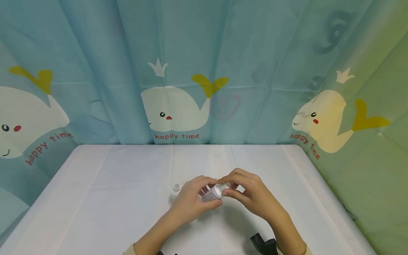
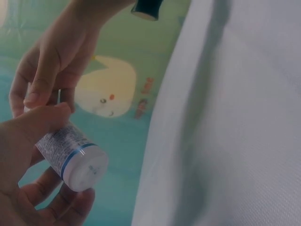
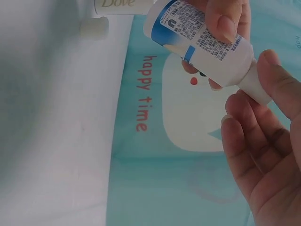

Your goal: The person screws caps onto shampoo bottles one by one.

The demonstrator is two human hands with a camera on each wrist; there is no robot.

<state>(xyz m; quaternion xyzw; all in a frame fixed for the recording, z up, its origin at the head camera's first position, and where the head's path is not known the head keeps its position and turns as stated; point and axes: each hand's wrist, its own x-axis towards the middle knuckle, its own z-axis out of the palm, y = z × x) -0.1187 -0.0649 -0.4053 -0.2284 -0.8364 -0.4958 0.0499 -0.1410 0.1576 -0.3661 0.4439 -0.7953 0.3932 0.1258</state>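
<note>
A white bottle [image 1: 212, 194] with a printed label and a blue band is held at a tilt above the table. My left hand [image 1: 192, 198] grips its body, thumb on one side and fingers on the other. At the upper end, my right hand [image 1: 250, 189] pinches the white cap [image 3: 255, 85] between thumb and fingers. The bottle's round base [image 2: 88, 170] faces the left wrist camera. Behind my left hand stands a second white bottle [image 1: 176, 189], its neck uncapped and its lower part hidden; the right wrist view shows Dove lettering on it.
A small white cap [image 3: 94, 29] sits on the table near the Dove bottle. The white-covered table [image 1: 127, 184] runs back to a blue-green curtain [image 1: 248, 113] printed with whales, which also closes off the right side. A black strap [image 1: 264, 243] hangs at my right wrist.
</note>
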